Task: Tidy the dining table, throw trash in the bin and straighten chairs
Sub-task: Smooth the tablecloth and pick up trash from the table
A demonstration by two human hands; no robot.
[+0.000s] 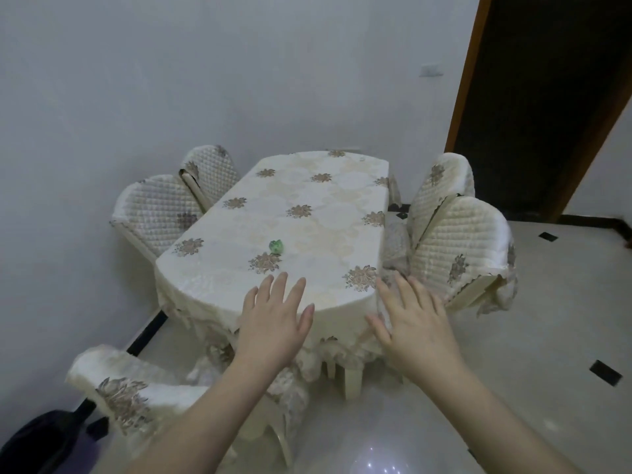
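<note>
A small crumpled green piece of trash (276,247) lies on the dining table (318,213), which wears a cream floral cloth. My left hand (273,319) is stretched out flat over the table's near edge, fingers spread, holding nothing, just short of the trash. My right hand (413,323) is held out open by the near right corner, empty. Quilted cream chairs flank the table: two on the left (160,213), two on the right (458,248). Another chair (133,395) stands askew at the near left.
A dark bag-like object (41,443) lies on the floor at the bottom left. A white wall runs behind and to the left of the table. A dark doorway with a wooden frame (472,73) is at the back right. Pale tiled floor (513,388) lies to the right.
</note>
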